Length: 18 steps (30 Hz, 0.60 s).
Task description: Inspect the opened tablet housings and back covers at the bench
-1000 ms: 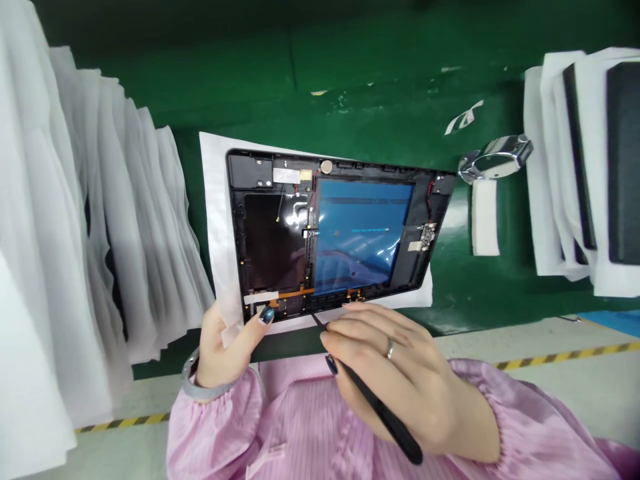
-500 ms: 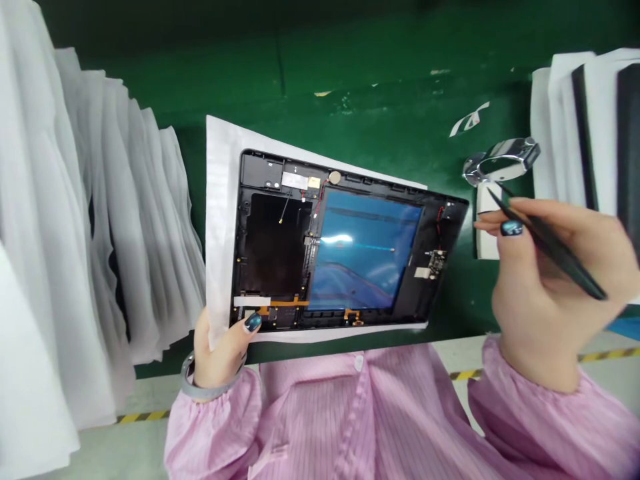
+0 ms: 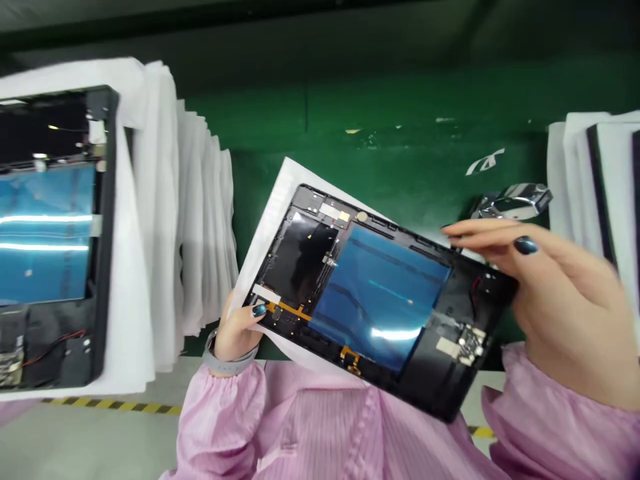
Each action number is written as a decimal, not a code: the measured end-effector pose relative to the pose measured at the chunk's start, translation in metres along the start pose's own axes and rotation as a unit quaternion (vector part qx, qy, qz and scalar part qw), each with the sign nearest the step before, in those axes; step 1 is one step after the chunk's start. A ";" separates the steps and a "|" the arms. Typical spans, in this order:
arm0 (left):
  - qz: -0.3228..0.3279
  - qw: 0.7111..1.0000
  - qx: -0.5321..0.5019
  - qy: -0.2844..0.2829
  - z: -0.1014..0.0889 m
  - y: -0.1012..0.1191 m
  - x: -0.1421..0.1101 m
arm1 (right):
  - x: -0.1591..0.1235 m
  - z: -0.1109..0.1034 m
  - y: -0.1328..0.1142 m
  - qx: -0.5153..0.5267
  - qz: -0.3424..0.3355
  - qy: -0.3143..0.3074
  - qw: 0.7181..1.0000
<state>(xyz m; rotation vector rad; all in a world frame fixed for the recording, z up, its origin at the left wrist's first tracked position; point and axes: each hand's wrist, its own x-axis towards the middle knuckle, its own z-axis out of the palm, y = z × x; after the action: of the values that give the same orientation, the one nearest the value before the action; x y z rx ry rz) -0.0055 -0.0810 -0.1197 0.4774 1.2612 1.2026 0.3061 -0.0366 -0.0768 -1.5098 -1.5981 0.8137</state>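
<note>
Pinching the open tablet (image 3: 377, 293) and the white sheet (image 3: 281, 190) beneath it by the near left corner with the left hand (image 3: 239, 337). Holding both aslant, partly over the green worktop (image 3: 400, 167). Have the right hand (image 3: 565, 293) at the far right corner with bent fingers; cannot tell whether pinching the edge. At left, see a second tablet (image 3: 45, 267) on a pile of white sheets (image 3: 163, 200). Farther off, see a shiny metal piece (image 3: 536, 195) and a curled white scrap (image 3: 484, 163).

Glare on both blue panels (image 3: 381, 287), R hand (image 3: 560, 293) sl. blurry, bkgd (image 3: 375, 53) v. dim.
</note>
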 end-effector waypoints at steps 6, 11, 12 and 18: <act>0.024 0.996 -0.083 0.010 0.011 0.004 0.003 | 0.042 0.009 -0.005 0.103 -0.008 -0.292 0.951; 0.049 0.987 -0.144 -0.046 0.029 0.013 0.004 | 0.038 0.023 0.002 0.212 0.121 -0.289 0.925; 0.051 0.984 -0.158 -0.068 0.034 0.017 0.005 | 0.035 0.025 0.003 0.241 0.143 -0.268 0.922; 0.047 0.962 -0.193 -0.190 0.062 0.036 0.023 | 0.028 0.029 0.010 0.296 0.129 -0.186 0.928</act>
<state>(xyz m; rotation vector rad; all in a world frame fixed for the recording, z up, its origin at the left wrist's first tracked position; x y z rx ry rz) 0.0315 -0.0281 -0.0807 0.4535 0.6632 1.3243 0.2860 -0.0065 -0.0967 -1.1697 -1.2359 1.6443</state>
